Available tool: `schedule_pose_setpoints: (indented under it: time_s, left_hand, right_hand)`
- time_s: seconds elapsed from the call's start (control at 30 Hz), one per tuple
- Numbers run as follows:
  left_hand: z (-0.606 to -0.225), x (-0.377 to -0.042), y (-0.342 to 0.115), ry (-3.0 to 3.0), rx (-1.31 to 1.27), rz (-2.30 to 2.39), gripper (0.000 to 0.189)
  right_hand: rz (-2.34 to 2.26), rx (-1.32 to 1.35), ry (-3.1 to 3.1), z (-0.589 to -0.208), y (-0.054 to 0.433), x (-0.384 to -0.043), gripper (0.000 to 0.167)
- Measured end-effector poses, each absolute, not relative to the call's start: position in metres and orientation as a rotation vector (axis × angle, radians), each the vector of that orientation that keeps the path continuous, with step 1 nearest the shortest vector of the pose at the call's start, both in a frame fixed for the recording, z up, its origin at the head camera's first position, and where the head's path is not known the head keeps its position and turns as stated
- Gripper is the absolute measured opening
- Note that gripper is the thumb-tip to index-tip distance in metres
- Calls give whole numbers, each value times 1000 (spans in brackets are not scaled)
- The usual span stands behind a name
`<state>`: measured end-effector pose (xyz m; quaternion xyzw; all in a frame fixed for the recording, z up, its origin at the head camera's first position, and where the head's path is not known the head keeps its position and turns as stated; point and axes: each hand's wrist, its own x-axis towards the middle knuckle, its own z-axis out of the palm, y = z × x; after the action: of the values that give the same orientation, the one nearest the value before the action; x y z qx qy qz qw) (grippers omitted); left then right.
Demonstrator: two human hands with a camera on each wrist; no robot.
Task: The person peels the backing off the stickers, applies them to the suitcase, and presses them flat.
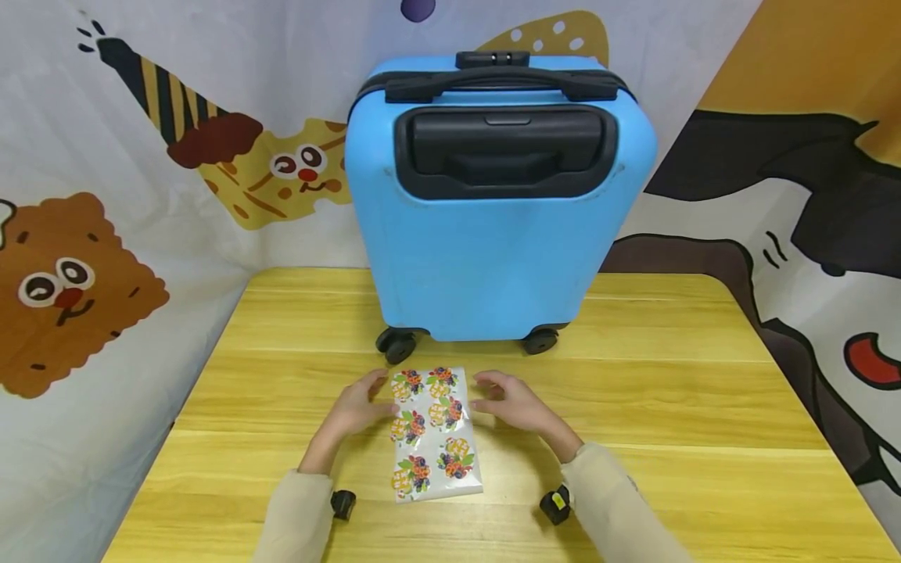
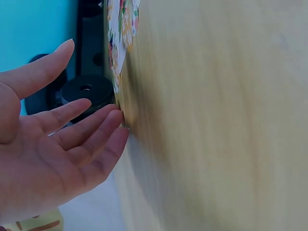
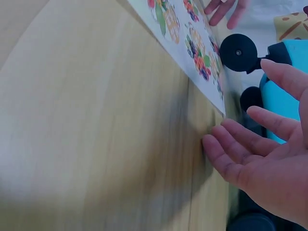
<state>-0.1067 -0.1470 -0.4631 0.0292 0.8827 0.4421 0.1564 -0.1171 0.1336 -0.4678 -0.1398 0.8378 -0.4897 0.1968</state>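
Note:
A white sheet of fruit stickers (image 1: 435, 438) lies on the wooden table, printed with several colourful berry-and-leaf clusters. To its left is my left hand (image 1: 360, 405), fingers spread and slightly bent, with the fingertips right by the sheet's edge. On the other side my right hand (image 1: 515, 403) has the same relaxed curve, its thumb and fingers pointing at the sheet's right edge. In the wrist views both the left palm (image 2: 57, 139) and the right palm (image 3: 269, 149) hold nothing. The sheet (image 3: 192, 48) runs close past the right fingertips.
A light blue suitcase (image 1: 486, 258) with black handles stands upright behind the sheet, its black wheels (image 1: 540, 341) on the wooden table (image 1: 669, 438). A cartoon-printed cloth (image 1: 281, 62) hangs behind and beside the table. Small black devices (image 1: 342, 504) sit at both wrists.

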Motion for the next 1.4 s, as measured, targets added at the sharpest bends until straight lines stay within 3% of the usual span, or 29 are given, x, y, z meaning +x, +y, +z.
schedule_pose_setpoints:
  time_s: [0.53,1.4]
  left_hand:
    - [-468,-116,-148,2387,156,1389,65]
    - [-469,-116,-149,2314,190,1456,65]
  right_hand:
    - [-1499,-220,2298,-477,116,-124,51]
    - [-1572,-168,2274,-481,109,-128,39]
